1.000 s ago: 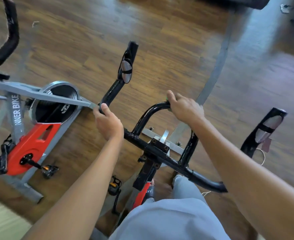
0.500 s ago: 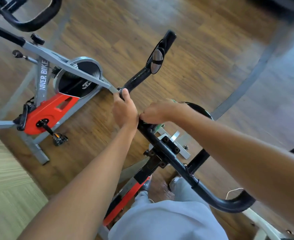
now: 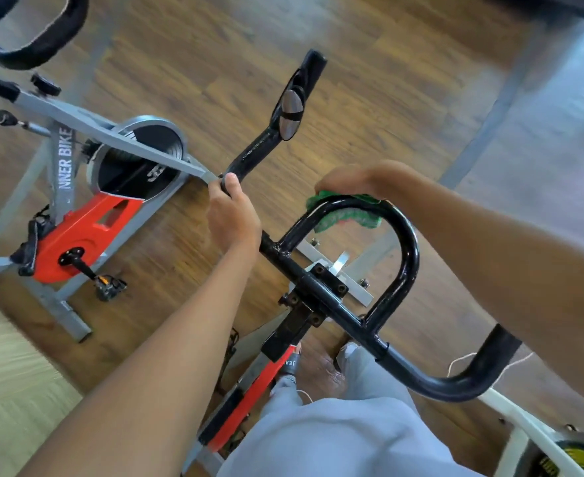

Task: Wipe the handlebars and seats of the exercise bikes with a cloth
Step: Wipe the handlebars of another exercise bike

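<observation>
The black handlebars (image 3: 321, 290) of the exercise bike in front of me fill the middle of the view. My left hand (image 3: 232, 218) grips the left bar just below its upturned end with the silver pulse pad (image 3: 289, 115). My right hand (image 3: 356, 180) holds a green cloth (image 3: 349, 220) against the top of the inner black loop (image 3: 405, 242). The cloth drapes over the tube and hangs beneath it. The right end of the bar (image 3: 490, 359) curves up near my right forearm.
A second grey and red exercise bike (image 3: 77, 232) stands to the left on the wooden floor, its black handlebar (image 3: 32, 39) at the top left. Part of a white bike frame (image 3: 531, 438) shows at the bottom right. My grey trousers (image 3: 335, 435) fill the bottom centre.
My right hand slid from beside my left hand to the top of the inner loop, and the green cloth now shows. My left hand kept its grip. The camera shifted.
</observation>
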Action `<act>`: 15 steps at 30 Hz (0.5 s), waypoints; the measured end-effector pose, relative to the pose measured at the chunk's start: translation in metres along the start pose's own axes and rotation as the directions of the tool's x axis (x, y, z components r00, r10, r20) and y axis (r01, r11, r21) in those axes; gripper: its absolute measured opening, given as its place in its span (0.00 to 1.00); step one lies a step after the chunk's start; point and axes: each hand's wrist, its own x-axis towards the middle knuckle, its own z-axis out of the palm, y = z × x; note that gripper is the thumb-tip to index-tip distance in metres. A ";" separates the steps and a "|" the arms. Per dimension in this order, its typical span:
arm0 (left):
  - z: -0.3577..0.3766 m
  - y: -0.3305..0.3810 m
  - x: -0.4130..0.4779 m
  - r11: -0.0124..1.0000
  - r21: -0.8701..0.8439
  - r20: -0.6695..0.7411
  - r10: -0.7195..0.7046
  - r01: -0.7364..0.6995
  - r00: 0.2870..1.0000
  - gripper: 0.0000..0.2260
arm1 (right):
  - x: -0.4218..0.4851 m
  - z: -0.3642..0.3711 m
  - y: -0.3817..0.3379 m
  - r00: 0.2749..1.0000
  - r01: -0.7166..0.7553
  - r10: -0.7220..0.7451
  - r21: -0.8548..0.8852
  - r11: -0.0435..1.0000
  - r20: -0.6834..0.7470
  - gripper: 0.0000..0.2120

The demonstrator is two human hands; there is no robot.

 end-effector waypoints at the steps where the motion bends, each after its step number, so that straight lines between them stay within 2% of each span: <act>1: 0.000 0.000 0.000 1.000 0.000 0.003 -0.002 0.002 1.000 0.17 | -0.006 0.000 0.014 0.998 -0.037 0.044 0.196 0.980 -0.034 0.19; 2: -0.001 -0.001 0.002 1.000 0.001 -0.003 -0.007 0.007 1.000 0.17 | -0.010 0.003 0.026 0.994 -0.064 0.093 0.384 0.921 -0.056 0.20; 4: 0.000 -0.003 0.003 1.000 0.011 0.010 -0.002 0.002 1.000 0.16 | -0.027 0.019 0.050 0.967 -0.049 0.211 0.709 0.704 -0.144 0.20; 5: 0.000 -0.003 0.003 1.000 0.008 0.009 0.000 0.000 1.000 0.18 | -0.035 0.031 0.061 0.944 -0.001 0.275 0.828 0.561 -0.185 0.19; 7: 0.001 -0.006 0.005 1.000 -0.030 -0.002 0.006 -0.006 1.000 0.23 | -0.048 0.061 0.074 0.903 0.138 0.378 0.971 0.194 -0.204 0.17; 9: 0.003 -0.007 0.008 0.999 -0.033 -0.002 0.003 -0.003 1.000 0.26 | -0.056 0.093 0.080 0.898 0.261 0.404 0.951 -0.169 -0.175 0.17; 11: 0.004 -0.007 0.009 1.000 -0.018 0.003 0.013 -0.013 1.000 0.26 | -0.058 0.119 0.079 0.903 0.333 0.399 0.844 -0.420 -0.157 0.18; 13: 0.006 -0.009 0.012 1.000 -0.006 0.001 0.024 -0.024 1.000 0.27 | -0.060 0.141 0.073 0.903 0.372 0.404 0.741 -0.559 -0.148 0.18; 15: 0.006 -0.009 0.013 1.000 0.005 0.009 0.023 -0.023 1.000 0.26 | -0.061 0.161 0.067 0.903 0.382 0.403 0.702 -0.600 -0.147 0.18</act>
